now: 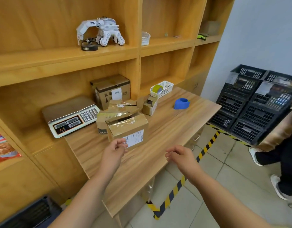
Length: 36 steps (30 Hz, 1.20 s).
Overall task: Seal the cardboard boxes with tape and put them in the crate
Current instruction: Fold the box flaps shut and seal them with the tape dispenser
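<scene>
2 hands are out over the wooden table, and I read this as the reach that comes before any sealing. My left hand hovers at the front lower corner of the nearest cardboard box, fingers loosely curled on nothing; I cannot tell whether it touches the label. My right hand hangs near the table's front edge, likewise loosely curled and empty, probably kept free to fetch tape. That box's top flaps gape, so I judge they need pressing down before taping. More boxes crowd just behind it. The blue tape dispenser lies well apart to the right, and the black crates stand stacked beyond the table's right end.
</scene>
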Available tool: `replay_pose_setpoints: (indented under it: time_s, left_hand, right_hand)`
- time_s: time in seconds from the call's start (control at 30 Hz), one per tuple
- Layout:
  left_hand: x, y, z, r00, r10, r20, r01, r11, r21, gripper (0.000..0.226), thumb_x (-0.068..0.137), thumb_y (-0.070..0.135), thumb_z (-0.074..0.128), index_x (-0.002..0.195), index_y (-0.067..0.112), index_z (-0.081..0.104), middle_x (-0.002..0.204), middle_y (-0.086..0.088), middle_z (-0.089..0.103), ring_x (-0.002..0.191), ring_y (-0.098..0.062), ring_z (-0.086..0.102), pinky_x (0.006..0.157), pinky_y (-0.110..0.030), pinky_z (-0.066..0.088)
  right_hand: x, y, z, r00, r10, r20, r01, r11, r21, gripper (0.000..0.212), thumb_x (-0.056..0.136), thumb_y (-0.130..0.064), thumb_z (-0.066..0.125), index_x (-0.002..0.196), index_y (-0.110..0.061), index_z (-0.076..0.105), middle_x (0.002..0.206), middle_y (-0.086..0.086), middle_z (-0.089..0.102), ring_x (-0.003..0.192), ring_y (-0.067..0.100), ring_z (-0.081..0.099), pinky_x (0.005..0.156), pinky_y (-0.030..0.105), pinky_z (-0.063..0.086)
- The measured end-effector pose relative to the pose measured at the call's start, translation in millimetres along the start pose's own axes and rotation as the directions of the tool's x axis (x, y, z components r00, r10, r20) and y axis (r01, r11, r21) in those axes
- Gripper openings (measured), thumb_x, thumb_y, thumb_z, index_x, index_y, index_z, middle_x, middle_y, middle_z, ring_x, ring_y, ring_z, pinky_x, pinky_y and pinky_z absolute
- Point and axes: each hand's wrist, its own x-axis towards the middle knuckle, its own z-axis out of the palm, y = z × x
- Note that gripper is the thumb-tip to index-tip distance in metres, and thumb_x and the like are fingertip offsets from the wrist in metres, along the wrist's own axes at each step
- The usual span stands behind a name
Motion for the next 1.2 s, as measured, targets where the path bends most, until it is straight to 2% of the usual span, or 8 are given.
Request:
replay_pose_setpoints:
  time_s: [0.17,0.57,0.67,0.77,0.87,0.93,1.07,1.2]
  left_hand:
    - [62,10,31,0.993,-0.028,-0.113,0.025,0.999,-0.029,0.018,0.096,0.012,0.046,0.103,0.023,0.059,0.1,0.006,0.066,0.086,-0.01,0.063,0.067,-0.021,0.046]
    - [152,12,44,0.872,-0.136,-0.47,0.221,0.967,0.13,0.031,0.091,0.013,0.052,0.121,0.018,0.057,0.109,0.003,0.061,0.082,-0.012,0.057,0.067,-0.025,0.042]
    - [159,4,43,0.839,-0.121,-0.53,0.278,0.933,0.227,0.032,0.083,0.017,0.056,0.115,0.016,0.059,0.111,-0.002,0.062,0.098,-0.023,0.059,0.077,-0.032,0.048]
    - [162,4,52,0.797,-0.219,-0.563,0.401,0.889,0.222,0.036,0.082,0.004,0.057,0.117,0.013,0.058,0.111,-0.008,0.056,0.108,-0.032,0.052,0.079,-0.034,0.042]
    - [165,3,64,0.758,-0.303,-0.577,0.458,0.878,0.14,0.021,0.085,0.001,0.054,0.089,0.021,0.052,0.082,0.003,0.052,0.083,-0.023,0.052,0.058,-0.027,0.034]
    - [166,3,75,0.726,-0.33,-0.603,0.475,0.875,0.092,0.016,0.087,0.003,0.053,0.096,0.016,0.05,0.076,0.008,0.05,0.07,-0.015,0.048,0.054,-0.021,0.031]
    - [167,4,102,0.64,-0.347,-0.685,0.492,0.87,0.019,0.018,0.084,0.006,0.055,0.101,0.009,0.057,0.078,-0.005,0.061,0.07,-0.021,0.056,0.057,-0.03,0.041]
    - [169,0,129,0.541,-0.4,-0.739,0.532,0.844,-0.068,0.015,0.082,0.011,0.056,0.097,0.013,0.058,0.086,-0.009,0.066,0.081,-0.03,0.061,0.078,-0.043,0.05]
  right_hand:
    - [70,-9,-31,0.999,0.002,0.043,0.0,0.999,-0.044,0.018,0.092,-0.003,0.051,0.097,-0.01,0.067,0.083,0.004,0.068,0.073,0.008,0.063,0.072,0.019,0.047]
    - [211,-22,-32,0.971,0.048,0.232,-0.025,0.995,-0.101,0.02,0.092,-0.002,0.049,0.093,-0.01,0.067,0.085,0.008,0.069,0.072,0.011,0.062,0.07,0.021,0.047]
    - [240,-21,-17,0.944,0.022,0.329,0.024,0.99,-0.136,0.024,0.09,-0.001,0.049,0.086,-0.017,0.067,0.078,0.007,0.068,0.075,0.015,0.062,0.073,0.025,0.047]
    - [268,-20,0,0.905,0.017,0.425,0.064,0.983,-0.175,0.023,0.09,-0.003,0.051,0.084,-0.02,0.065,0.08,0.003,0.068,0.078,0.015,0.061,0.079,0.03,0.048]
    - [292,-21,8,0.849,0.02,0.529,0.114,0.969,-0.22,0.017,0.092,-0.007,0.053,0.093,-0.021,0.062,0.09,-0.004,0.065,0.082,0.009,0.059,0.073,0.02,0.046]
    - [308,-21,10,0.803,0.037,0.594,0.152,0.952,-0.265,0.017,0.094,-0.011,0.051,0.1,-0.023,0.06,0.098,-0.005,0.064,0.092,0.011,0.059,0.079,0.02,0.047]
    - [334,-28,3,0.703,0.057,0.709,0.262,0.906,-0.333,0.033,0.095,-0.014,0.05,0.129,-0.015,0.052,0.123,-0.002,0.058,0.11,0.013,0.054,0.086,0.021,0.04]
    - [353,-34,-5,0.561,0.07,0.825,0.264,0.929,-0.259,0.046,0.094,-0.013,0.055,0.138,-0.016,0.043,0.126,-0.002,0.055,0.1,0.007,0.05,0.076,0.016,0.043]
